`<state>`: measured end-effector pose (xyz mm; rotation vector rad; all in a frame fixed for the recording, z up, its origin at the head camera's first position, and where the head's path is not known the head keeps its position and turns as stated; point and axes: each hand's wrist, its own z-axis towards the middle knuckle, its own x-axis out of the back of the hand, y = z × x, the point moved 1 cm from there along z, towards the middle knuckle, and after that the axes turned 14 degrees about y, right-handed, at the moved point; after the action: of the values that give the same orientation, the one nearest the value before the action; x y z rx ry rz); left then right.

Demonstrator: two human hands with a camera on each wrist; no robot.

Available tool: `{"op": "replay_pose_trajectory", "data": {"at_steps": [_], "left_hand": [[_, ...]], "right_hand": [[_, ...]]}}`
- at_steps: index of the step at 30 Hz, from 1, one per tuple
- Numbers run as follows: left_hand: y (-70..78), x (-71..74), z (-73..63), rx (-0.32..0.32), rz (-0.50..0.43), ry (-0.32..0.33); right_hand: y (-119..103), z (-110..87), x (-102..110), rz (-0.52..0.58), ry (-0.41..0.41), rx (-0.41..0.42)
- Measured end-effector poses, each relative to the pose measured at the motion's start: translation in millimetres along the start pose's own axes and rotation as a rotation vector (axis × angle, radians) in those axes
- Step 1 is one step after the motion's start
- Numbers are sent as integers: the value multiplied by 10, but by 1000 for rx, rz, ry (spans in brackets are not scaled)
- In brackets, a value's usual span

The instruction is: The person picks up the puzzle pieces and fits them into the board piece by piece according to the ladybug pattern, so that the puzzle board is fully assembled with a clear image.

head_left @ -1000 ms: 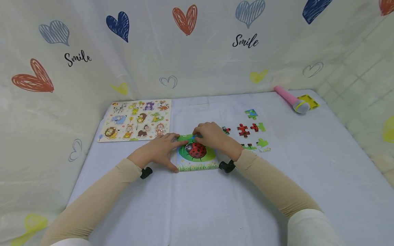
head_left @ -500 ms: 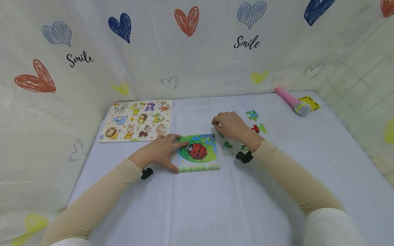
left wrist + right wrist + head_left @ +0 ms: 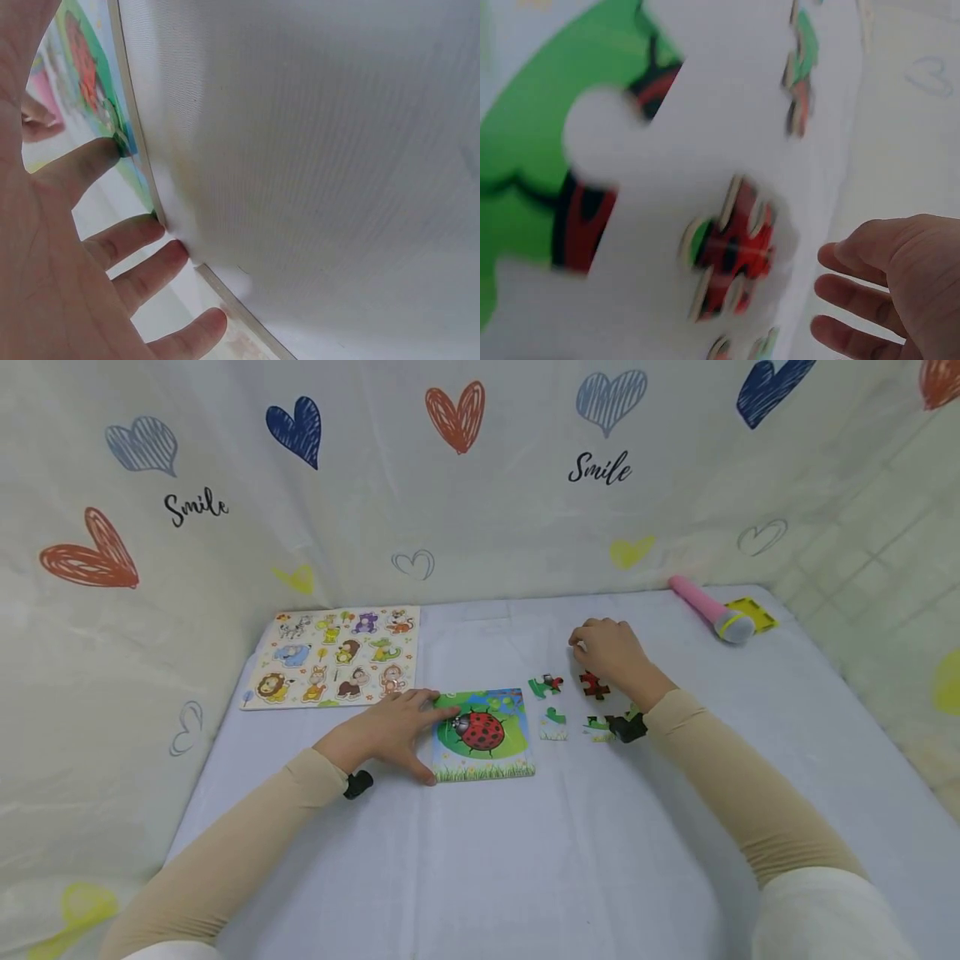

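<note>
Red piece [image 3: 595,686] lies near right hand [image 3: 613,653], apparently untouched.

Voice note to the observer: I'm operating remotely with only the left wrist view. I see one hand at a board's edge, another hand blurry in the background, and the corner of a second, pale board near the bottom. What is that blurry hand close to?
Observer: The head view puts the right hand just beyond a red puzzle piece.
Operator: Got it. And that pale board, what's on it? I only get a corner.
Observer: The head view shows that the animal board carries rows of cartoon animals, a lion and an elephant among them.
</note>
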<state>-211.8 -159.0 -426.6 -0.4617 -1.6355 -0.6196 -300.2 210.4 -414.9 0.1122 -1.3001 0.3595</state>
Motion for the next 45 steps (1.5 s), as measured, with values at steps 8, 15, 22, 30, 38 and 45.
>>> {"op": "replay_pose_trajectory", "data": {"at_steps": [8, 15, 22, 30, 38, 45], "left_hand": [[101, 39, 44, 19, 12, 7], [256, 51, 108, 17, 74, 8], [340, 55, 134, -76, 60, 7], [323, 53, 139, -62, 49, -32], [295, 40, 160, -73, 43, -21], [291, 28, 170, -63, 37, -22]], "right_hand": [[344, -47, -37, -9, -31, -134], [451, -90, -38, 27, -91, -186], [496, -82, -13, 121, -109, -255], [609, -55, -14, 239, -40, -368], [683, -93, 29, 308, 83, -389], [695, -128, 140, 426, 83, -452]]}}
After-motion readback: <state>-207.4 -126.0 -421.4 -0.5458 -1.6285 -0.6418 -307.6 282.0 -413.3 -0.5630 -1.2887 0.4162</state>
